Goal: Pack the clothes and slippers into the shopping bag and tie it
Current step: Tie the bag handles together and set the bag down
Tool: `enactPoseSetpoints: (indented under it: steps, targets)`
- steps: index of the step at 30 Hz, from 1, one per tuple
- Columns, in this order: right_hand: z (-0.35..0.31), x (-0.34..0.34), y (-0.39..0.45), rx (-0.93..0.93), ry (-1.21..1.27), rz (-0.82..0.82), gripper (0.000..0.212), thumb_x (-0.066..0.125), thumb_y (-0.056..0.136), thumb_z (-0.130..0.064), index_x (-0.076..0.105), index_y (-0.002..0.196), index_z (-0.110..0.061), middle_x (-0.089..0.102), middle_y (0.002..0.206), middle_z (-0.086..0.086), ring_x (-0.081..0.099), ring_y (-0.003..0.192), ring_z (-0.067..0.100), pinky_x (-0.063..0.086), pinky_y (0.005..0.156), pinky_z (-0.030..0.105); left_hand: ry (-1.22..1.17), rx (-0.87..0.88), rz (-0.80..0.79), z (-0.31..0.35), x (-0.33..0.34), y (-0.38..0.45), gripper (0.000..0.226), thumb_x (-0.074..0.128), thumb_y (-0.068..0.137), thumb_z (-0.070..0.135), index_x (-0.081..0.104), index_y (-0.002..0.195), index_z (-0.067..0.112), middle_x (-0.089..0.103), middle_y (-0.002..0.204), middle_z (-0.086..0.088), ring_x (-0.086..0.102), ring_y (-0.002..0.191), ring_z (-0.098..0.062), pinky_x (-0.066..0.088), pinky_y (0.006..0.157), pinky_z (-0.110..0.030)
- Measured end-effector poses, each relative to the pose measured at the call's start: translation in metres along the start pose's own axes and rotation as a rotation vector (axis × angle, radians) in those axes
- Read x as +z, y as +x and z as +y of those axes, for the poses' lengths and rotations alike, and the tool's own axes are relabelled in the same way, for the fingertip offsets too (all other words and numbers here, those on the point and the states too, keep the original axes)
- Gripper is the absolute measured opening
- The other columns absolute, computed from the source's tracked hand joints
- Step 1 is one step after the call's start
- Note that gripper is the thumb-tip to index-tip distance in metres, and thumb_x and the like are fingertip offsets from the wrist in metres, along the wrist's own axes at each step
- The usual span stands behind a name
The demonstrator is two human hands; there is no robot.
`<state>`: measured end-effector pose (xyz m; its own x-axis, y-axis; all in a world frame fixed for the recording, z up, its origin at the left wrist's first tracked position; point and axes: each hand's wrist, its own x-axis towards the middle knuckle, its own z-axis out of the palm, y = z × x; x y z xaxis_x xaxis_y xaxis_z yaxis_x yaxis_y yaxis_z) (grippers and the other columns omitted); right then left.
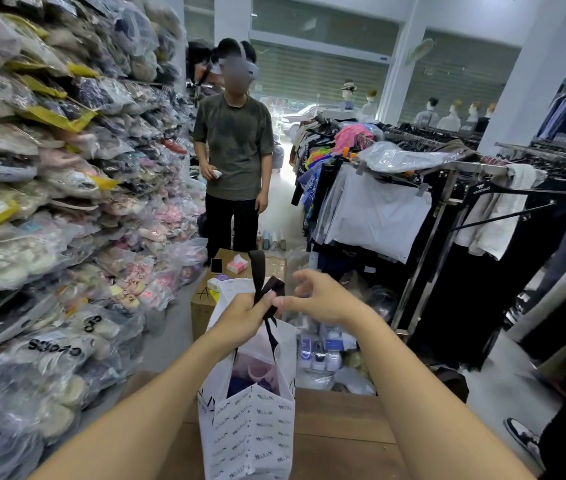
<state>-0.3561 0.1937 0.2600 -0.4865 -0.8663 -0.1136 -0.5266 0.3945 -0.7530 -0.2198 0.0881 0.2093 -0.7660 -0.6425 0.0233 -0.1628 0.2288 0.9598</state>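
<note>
The white printed shopping bag (247,434) stands upright on the wooden table (340,427), pink and blue clothes (252,374) inside. The left hand (243,318) pinches its black ribbon handles (263,282); the right hand (319,299) hovers beside, fingers loosely spread, grasping nothing.

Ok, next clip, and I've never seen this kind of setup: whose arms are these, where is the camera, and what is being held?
There is no machine here. One wide-angle camera sits on a person's head and looks forward and down, so the two bare arms coming from the bottom edge belong to the wearer. A white printed shopping bag stands on a wooden table, with pink and dark items visible inside. The left hand pinches the bag's black ribbon handles together above the opening. The right hand is right beside them with fingers loosely curled, holding nothing that I can see. The handles do not look tied yet. Beyond stands another person in a clothing shop.
</note>
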Motion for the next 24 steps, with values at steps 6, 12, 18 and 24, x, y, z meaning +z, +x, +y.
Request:
enactPoseSetpoints:
  steps: [6, 12, 18, 24]
  targets:
    - [0.016, 0.04, 0.009, 0.034, 0.505, 0.103, 0.038, 0.075, 0.086, -0.038, 0.069, 0.099, -0.003, 0.064, 0.067, 0.007, 0.053, 0.052, 0.011, 0.038, 0.049, 0.023, 0.038, 0.085, -0.02, 0.009, 0.007, -0.005, 0.032, 0.044, 0.102, 0.033, 0.069, 0.089, 0.018, 0.055, 0.047, 0.013, 0.045, 0.039, 0.002, 0.031, 0.042, -0.011]
    - [0.014, 0.045, 0.018, 0.165, 0.989, 0.086, 0.015, 0.066, 0.095, -0.02, 0.065, 0.082, -0.014, 0.058, 0.058, -0.001, 0.043, 0.045, 0.007, 0.035, 0.041, 0.017, -0.169, -0.062, 0.061, -0.002, -0.001, 0.0, 0.032, 0.042, 0.096, 0.028, 0.057, 0.075, 0.008, 0.032, 0.043, 0.007, 0.027, 0.043, -0.012, 0.021, 0.047, -0.028]
    - [0.012, 0.051, 0.028, 0.264, 1.324, 0.058, 0.019, 0.049, 0.104, -0.027, 0.049, 0.089, -0.015, 0.059, 0.053, 0.001, 0.043, 0.035, 0.005, 0.034, 0.033, 0.014, 0.206, 0.153, 0.19, -0.011, 0.002, 0.001, 0.036, 0.04, 0.103, 0.033, 0.064, 0.086, 0.012, 0.045, 0.054, 0.008, 0.038, 0.045, -0.006, 0.031, 0.051, -0.026]
    - [0.009, 0.062, 0.04, 0.299, 0.752, -0.018, 0.027, 0.033, 0.105, -0.037, 0.046, 0.11, -0.014, 0.046, 0.056, 0.004, 0.042, 0.036, 0.009, 0.036, 0.036, 0.017, 0.325, 0.363, 0.085, -0.012, -0.007, -0.009, 0.054, 0.041, 0.098, -0.001, 0.049, 0.14, 0.033, 0.061, 0.083, 0.011, 0.055, 0.069, 0.012, 0.04, 0.064, -0.006]
